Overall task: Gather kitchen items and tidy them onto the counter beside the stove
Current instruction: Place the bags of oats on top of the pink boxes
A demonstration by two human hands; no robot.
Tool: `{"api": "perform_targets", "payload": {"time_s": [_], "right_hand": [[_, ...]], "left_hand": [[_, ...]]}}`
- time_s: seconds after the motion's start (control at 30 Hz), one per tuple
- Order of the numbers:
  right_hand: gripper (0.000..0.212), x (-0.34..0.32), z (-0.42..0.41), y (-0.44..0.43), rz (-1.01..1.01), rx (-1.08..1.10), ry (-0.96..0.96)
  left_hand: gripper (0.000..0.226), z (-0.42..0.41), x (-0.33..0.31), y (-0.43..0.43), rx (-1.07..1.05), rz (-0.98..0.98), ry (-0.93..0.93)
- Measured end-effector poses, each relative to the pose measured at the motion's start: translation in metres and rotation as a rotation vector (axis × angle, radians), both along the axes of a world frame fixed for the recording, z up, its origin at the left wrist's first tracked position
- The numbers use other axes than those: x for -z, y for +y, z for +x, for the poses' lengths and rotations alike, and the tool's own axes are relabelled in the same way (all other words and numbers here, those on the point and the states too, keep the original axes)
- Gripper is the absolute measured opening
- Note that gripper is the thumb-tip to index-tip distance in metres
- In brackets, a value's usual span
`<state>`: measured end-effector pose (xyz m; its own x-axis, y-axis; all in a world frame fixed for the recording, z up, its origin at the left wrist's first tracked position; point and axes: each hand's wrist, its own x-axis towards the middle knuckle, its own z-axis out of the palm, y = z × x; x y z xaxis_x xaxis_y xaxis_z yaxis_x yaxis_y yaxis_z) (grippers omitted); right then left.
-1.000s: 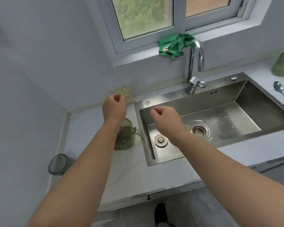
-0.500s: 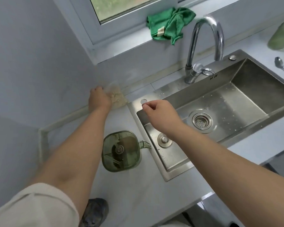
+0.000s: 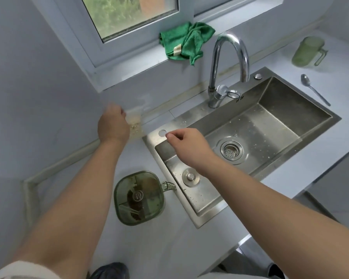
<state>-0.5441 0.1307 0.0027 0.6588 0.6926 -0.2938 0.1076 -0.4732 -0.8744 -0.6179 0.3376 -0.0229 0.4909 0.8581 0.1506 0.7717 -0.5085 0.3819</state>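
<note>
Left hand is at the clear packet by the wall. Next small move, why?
Probably: close the left hand on the clear plastic packet of beige grains and lift it off the white counter. The left hand sits against it at the wall, though the grip itself is hidden; the right hand hovers empty over the rim of the steel sink.

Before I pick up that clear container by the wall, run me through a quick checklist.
1. Grip of left hand on clear container: cannot tell, fingers hidden, picture blurred.
2. Free right hand: ok, holds nothing, over the sink corner.
3. Closure of clear container: cannot tell.
4. Lid on green box: ok.
5. Landing spot beside stove: cannot tell, no stove in view.
</note>
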Motion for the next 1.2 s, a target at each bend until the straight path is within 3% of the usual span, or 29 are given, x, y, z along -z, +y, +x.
{"api": "perform_targets", "payload": {"time_s": [0.17, 0.4, 0.6, 0.8, 1.07, 1.2], "right_hand": [[0.029, -0.007, 0.034, -0.026, 0.048, 0.261, -0.052], [0.038, -0.014, 0.094, -0.093, 0.069, 0.686, -0.032], [0.043, -0.01, 0.138, -0.181, 0.068, 0.896, -0.046], [0.039, -0.019, 0.193, -0.263, 0.141, 1.054, -0.073], [0.04, -0.014, 0.337, -0.373, 0.24, 1.244, -0.126], [0.038, 0.013, 0.454, -0.423, 0.285, 1.271, -0.121]], "left_hand": [[0.015, 0.032, -0.063, -0.064, 0.218, 0.166, -0.126], [0.011, 0.095, -0.078, -0.167, 0.469, 0.035, -0.113], [0.014, 0.153, -0.067, -0.263, 0.75, -0.065, 0.153], [0.015, 0.211, -0.078, -0.334, 0.877, -0.055, 0.077], [0.02, 0.331, -0.081, -0.425, 0.953, -0.01, -0.082], [0.019, 0.426, -0.059, -0.475, 0.95, -0.023, -0.142]]}}
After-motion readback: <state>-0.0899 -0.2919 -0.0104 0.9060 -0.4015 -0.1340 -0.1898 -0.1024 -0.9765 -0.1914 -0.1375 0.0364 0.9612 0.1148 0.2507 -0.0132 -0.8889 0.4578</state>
